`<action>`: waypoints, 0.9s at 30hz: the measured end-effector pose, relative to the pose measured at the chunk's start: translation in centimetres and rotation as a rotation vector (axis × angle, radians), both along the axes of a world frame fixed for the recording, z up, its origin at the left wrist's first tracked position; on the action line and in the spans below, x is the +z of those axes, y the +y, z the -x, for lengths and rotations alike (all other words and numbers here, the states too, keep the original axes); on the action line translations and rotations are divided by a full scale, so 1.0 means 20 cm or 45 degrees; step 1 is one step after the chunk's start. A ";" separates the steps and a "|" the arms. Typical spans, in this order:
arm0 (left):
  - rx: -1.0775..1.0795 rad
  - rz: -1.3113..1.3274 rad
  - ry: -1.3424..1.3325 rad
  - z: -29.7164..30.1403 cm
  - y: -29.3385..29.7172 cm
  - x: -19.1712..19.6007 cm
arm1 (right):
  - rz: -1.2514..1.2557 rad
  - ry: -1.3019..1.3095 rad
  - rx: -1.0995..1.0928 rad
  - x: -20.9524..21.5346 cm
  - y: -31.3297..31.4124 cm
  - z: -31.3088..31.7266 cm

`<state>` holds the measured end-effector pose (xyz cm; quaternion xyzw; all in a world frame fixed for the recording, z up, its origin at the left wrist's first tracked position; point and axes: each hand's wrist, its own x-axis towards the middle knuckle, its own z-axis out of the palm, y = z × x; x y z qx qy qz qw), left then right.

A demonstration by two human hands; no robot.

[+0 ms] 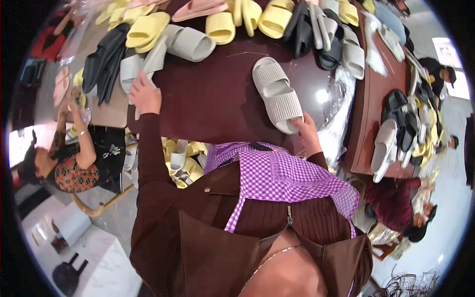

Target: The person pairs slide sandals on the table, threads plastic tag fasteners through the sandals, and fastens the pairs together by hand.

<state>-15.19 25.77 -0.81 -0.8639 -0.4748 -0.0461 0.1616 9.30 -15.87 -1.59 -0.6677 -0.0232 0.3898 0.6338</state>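
Observation:
A light grey ribbed slide sandal (pixel 276 94) is in my right hand (pixel 309 132), pinched at its lower end and tilted over the dark red tabletop (pixel 213 99). My left hand (pixel 145 95) is closed round a grey slide sandal (pixel 157 55) at the table's left side, and the hand covers much of that sandal. Close by lie another grey slide (pixel 190 43), several black slides (pixel 105 64) and yellow slides (pixel 147 30).
Yellow, black, grey and pink slides line the table's far edge. Clear plastic wrap (pixel 339 111) lies at the right. Beyond it, a brown table (pixel 363 128) bears more slides (pixel 386 141). Yellow and grey slides (pixel 185 161) sit below the table. Other people work at both sides.

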 end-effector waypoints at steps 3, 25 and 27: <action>0.034 0.077 -0.024 0.02 0.04 -0.01 | 0.089 -0.154 0.032 0.03 -0.05 -0.04; -1.387 0.013 -0.195 -0.69 -0.51 0.38 | 0.314 -0.626 0.046 0.48 -0.26 -0.43; -1.364 0.362 -0.420 -0.79 -0.63 0.35 | 0.275 -0.626 0.038 0.54 -0.27 -0.42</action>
